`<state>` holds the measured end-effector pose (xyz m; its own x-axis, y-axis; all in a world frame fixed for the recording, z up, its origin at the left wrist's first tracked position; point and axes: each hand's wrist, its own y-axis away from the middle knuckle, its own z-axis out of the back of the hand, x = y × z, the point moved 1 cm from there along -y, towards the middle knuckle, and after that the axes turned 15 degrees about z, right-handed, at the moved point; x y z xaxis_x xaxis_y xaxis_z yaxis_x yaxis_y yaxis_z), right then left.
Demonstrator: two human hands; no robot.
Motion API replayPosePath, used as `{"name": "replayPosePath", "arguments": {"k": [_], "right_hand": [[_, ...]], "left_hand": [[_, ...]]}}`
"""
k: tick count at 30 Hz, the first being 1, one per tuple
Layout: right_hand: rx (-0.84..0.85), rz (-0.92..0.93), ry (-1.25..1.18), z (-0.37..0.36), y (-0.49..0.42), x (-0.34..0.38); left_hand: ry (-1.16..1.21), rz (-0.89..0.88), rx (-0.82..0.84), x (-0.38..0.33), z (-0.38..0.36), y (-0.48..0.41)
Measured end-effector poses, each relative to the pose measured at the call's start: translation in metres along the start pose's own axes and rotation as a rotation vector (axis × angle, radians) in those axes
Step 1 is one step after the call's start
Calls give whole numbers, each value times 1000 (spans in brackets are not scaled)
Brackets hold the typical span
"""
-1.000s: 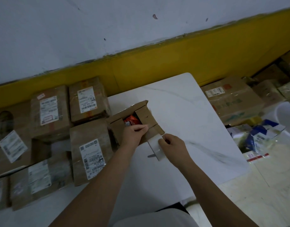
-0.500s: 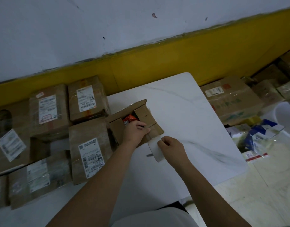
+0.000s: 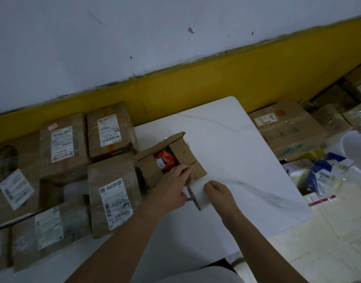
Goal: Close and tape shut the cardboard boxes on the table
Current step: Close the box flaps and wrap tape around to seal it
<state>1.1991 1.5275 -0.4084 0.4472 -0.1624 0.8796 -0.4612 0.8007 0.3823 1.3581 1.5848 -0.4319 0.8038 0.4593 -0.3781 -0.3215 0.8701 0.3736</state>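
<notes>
While left fingers point(image 3: 183, 170) press a box point(image 3: 149, 170) flap and right fingers point(image 3: 211, 184) pinch a white strip point(image 3: 198, 190) (tape, probably), the other flaps gape and could skew the seal.

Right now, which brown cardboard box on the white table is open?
The small brown cardboard box the left hand touches: flaps up, orange packet showing; the others are sealed and labelled.

Single camera here, riding on the person's head, wide-angle, facing forward and tipped steeply down, close over the table point(image 3: 236, 160), its near edge right under the lens, wall point(image 3: 175, 48) filling the top, floor point(image 3: 318, 252) showing at lower right.
</notes>
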Motion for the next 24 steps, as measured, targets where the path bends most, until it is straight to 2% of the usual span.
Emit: {"name": "replayPosePath", "arguments": {"k": [2, 5, 11, 18, 21, 24], "right_hand": [[0, -8, -21, -1, 2, -4], [56, -7, 13, -2, 5, -10], [86, 82, 11, 5, 10, -19], [89, 189, 7, 0, 11, -8], [125, 198, -43, -5, 5, 4], [141, 183, -141, -9, 1, 12]], "left_hand": [[-63, 61, -63, -4, -6, -4], [-103, 131, -52, -10, -15, -13], [-212, 71, -140, -15, -13, -19], [-13, 78, 45, -1, 12, -38], [15, 90, 44, 4, 19, -42], [-44, 34, -31, 8, 16, -40]]}}
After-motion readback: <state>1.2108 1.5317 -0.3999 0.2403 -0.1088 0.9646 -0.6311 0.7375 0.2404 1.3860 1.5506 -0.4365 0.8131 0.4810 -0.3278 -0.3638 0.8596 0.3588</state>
